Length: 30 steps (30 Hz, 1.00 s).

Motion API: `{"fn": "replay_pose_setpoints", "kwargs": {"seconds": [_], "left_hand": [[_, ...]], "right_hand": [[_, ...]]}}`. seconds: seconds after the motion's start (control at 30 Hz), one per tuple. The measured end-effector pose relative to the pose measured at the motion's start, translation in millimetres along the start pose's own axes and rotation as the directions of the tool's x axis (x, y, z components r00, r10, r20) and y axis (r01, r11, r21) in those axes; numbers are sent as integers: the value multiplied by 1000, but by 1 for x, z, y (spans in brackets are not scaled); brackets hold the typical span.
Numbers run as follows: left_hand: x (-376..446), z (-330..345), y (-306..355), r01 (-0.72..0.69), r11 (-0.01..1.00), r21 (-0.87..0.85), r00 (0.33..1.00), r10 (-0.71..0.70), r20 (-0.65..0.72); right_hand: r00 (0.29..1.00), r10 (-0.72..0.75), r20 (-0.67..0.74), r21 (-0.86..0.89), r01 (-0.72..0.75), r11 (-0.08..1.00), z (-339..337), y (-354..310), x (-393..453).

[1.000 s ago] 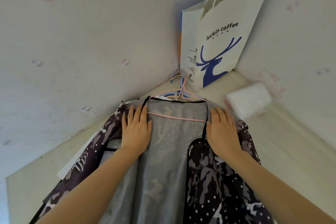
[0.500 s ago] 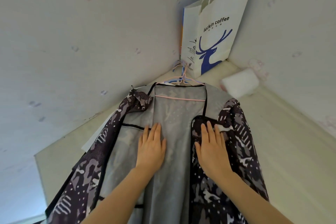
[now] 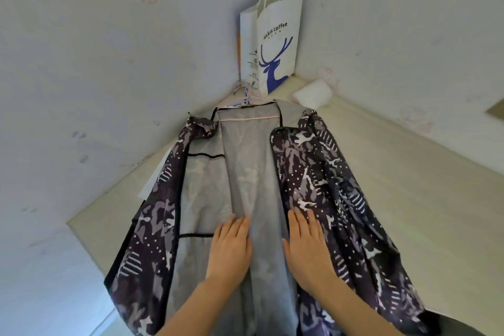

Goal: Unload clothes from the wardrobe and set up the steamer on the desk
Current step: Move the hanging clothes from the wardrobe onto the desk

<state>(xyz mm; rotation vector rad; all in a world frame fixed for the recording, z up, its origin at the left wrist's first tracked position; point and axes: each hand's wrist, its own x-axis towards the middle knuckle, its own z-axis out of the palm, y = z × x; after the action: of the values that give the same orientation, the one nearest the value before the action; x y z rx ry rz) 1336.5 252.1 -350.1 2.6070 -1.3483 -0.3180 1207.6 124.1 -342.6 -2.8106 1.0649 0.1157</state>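
A dark camouflage-print jacket (image 3: 321, 172) with a grey lining lies spread open on a pale desk (image 3: 409, 185), still on a pink hanger (image 3: 249, 117) near its collar. My left hand (image 3: 230, 249) lies flat on the grey lining, fingers together and pointing away from me. My right hand (image 3: 308, 247) presses flat on the jacket's right front panel beside it. Neither hand grips anything. No steamer is in view.
A white paper coffee bag (image 3: 272, 43) with a blue deer stands in the desk's far corner against the wallpapered walls. A white soft pack (image 3: 312, 94) lies to its right. A white sheet (image 3: 152, 183) sticks out from under the jacket's left sleeve.
Both hands have slid along the jacket from the collar down toward me, staying flat on the fabric. The view has pulled back, showing more of the jacket.
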Motion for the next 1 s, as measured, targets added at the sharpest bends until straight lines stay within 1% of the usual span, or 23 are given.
{"fn": "replay_pose_setpoints", "kwargs": {"seconds": [0.1, 0.2, 0.3, 0.4, 0.5, 0.6, 0.67, 0.8, 0.9, 1.0], "left_hand": [[-29, -1, 1, -59, 998, 30, 998, 60, -33], [-53, -3, 10, -139, 990, 31, 989, 141, -53], [-72, -1, 20, -216, 976, 2, 975, 216, -45], [-86, 6, 28, -287, 958, -7, 956, 287, -60], [-97, 9, 38, -370, 929, -8, 928, 369, -49], [-105, 11, 53, -450, 893, -20, 893, 449, -41], [-112, 13, 66, -499, 867, -14, 867, 498, -22], [-128, 20, 99, -592, 806, -11, 806, 592, 29], [-148, 30, 127, -668, 744, -21, 742, 668, 57], [-175, 42, 155, -743, 667, -46, 665, 745, 53]], "right_hand": [[1000, 11, 20, 0, -11, 1000, 4, -9, -41], [998, 54, 43, -3, -54, 999, 5, -15, -77], [998, 63, -19, -2, -63, 998, 8, -16, -104], [995, 88, -43, 0, -89, 996, 11, -14, -129], [984, 160, -72, 8, -160, 987, 10, -8, -156], [964, 238, -115, 45, -235, 971, 16, 4, -183], [952, 283, -115, 43, -280, 959, 18, 12, -204], [898, 423, -120, 80, -416, 906, 14, 24, -251], [847, 517, -126, 100, -508, 856, 15, 33, -294], [791, 595, -139, 132, -581, 803, 16, 40, -341]]}}
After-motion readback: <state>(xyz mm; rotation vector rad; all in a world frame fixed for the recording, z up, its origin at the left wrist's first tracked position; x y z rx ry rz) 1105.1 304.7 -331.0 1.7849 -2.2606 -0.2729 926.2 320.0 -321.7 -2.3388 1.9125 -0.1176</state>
